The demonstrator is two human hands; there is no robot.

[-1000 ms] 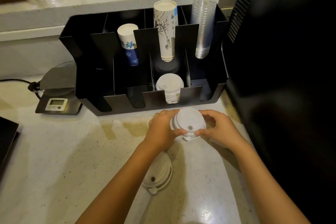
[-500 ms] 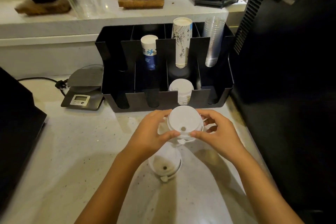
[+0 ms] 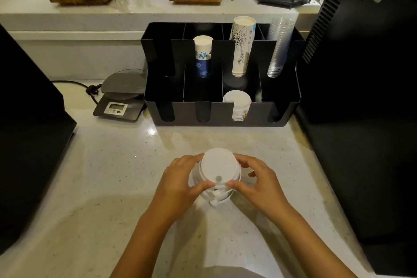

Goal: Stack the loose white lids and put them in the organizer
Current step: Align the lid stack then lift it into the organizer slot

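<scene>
A stack of white lids sits between both my hands over the pale counter. My left hand grips its left side and my right hand grips its right side, thumbs meeting at the near rim. Just under the held stack, a lower white lid pokes out, partly hidden. The black organizer stands behind, with another stack of white lids in its third front slot.
The organizer's back slots hold paper cups and clear cups. A small scale with a cable stands left of it. Black machines flank the counter left and right. A raised shelf carries jars and stands.
Both hands have drawn the lid stack back toward me, over the lid that lay on the counter. The view has tilted up, showing more of the shelf.
</scene>
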